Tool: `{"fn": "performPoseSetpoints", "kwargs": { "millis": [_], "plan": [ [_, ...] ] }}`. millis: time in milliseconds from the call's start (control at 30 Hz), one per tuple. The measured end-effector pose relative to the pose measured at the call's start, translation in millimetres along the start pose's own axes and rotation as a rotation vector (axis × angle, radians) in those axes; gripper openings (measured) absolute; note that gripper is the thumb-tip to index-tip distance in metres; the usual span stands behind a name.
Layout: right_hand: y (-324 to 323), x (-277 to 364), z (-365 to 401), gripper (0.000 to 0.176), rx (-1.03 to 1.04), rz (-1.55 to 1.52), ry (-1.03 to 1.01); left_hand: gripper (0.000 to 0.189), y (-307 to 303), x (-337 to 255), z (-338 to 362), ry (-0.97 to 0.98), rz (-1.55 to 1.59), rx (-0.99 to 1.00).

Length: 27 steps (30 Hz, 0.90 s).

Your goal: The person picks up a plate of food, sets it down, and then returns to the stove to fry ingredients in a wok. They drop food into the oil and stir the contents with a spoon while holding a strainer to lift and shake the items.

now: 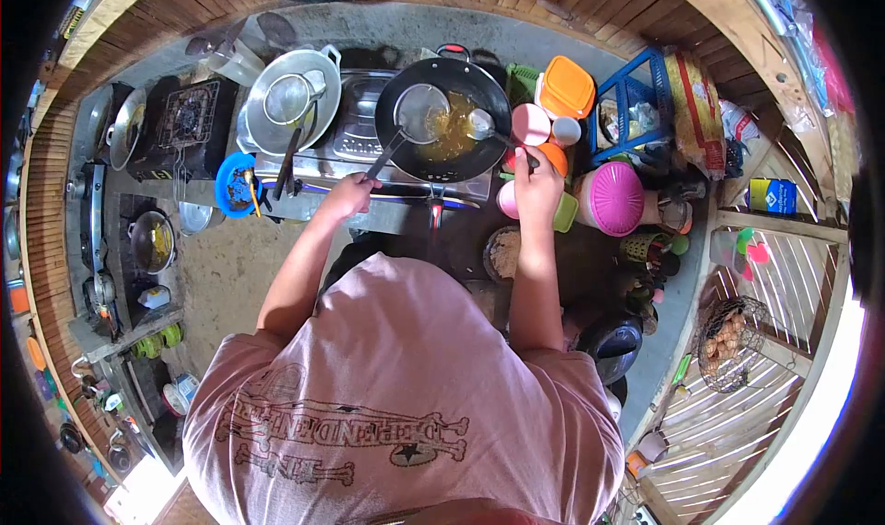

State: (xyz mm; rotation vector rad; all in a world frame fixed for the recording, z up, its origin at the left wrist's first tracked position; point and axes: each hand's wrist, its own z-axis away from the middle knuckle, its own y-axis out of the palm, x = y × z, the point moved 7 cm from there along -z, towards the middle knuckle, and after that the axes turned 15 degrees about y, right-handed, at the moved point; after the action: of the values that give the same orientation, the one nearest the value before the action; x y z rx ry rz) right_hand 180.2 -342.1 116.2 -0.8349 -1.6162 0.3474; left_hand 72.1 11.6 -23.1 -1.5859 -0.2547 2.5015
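Observation:
A black wok [406, 152] of bubbling yellow oil sits on a steel gas stove [355, 133] straight ahead. My left hand [350, 195] grips the dark handle of a round wire skimmer [421, 112], whose mesh head lies over the left side of the wok. My right hand [537, 179] holds the handle of a metal spoon [480, 123]; its bowl rests in the oil at the wok's right side. Both arms reach forward from my pink shirt.
Left of the wok stands a steel pan [277, 133] with a strainer in it, a blue bowl [232, 186] and a black burner [189, 119]. At right are a pink cup [530, 124], an orange box [567, 87], a pink-lidded jar [616, 198], a blue crate [636, 87] and a wire egg basket [724, 341].

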Motion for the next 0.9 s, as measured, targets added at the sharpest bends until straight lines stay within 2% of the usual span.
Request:
{"fn": "performPoseSetpoints", "kwargs": {
  "millis": [67, 100, 200, 300, 433, 533, 600, 633, 700, 733, 800, 900],
  "plan": [
    [3.9, -2.4, 1.2, 0.019, 0.011, -0.172, -0.001, 0.027, 0.1, 1.8, -2.6, 0.008, 0.009, 0.007],
    [6.5, -6.8, 1.5, 0.02, 0.056, -0.24, 0.084, 0.027, -0.4, 0.8, -1.9, 0.004, 0.002, 0.001],
    [-0.9, -0.8, 2.5, 0.02, 0.002, -0.296, 0.035, 0.027, -1.6, 2.4, -1.2, -0.005, 0.004, -0.002],
    [-5.2, 4.2, 1.2, 0.021, -0.042, -0.117, -0.044, 0.026, -2.2, 3.9, -1.2, -0.009, -0.003, -0.004],
    [2.3, -2.0, 1.1, 0.022, -0.044, -0.021, -0.06, 0.025, -4.3, 6.9, -1.7, -0.005, -0.027, -0.005],
    [5.2, -6.0, 2.6, 0.022, -0.002, -0.16, 0.044, 0.027, -4.8, 5.2, -1.1, -0.003, -0.013, 0.005],
    [7.0, -14.7, 2.6, 0.021, 0.069, -0.447, 0.234, 0.028, -4.3, 0.4, 1.5, 0.001, -0.015, 0.001],
    [8.5, -17.3, 1.8, 0.021, 0.07, -0.448, 0.232, 0.028, -4.1, -1.4, 2.3, 0.003, -0.017, -0.001],
    [2.2, -18.3, 1.4, 0.021, -0.03, -0.353, 0.101, 0.027, -4.1, -0.1, 2.2, -0.002, -0.019, 0.003],
    [1.9, -20.7, -0.2, 0.021, -0.031, -0.353, 0.102, 0.027, -3.8, 0.1, 1.9, -0.006, -0.021, 0.009],
    [-0.2, -9.7, 0.9, 0.02, -0.104, -0.123, -0.085, 0.027, -4.1, -2.3, 3.1, -0.008, -0.023, 0.007],
    [6.8, -8.8, 1.3, 0.02, -0.064, -0.095, -0.053, 0.028, -6.1, -2.7, 1.9, -0.009, -0.043, 0.006]
  ]
}}
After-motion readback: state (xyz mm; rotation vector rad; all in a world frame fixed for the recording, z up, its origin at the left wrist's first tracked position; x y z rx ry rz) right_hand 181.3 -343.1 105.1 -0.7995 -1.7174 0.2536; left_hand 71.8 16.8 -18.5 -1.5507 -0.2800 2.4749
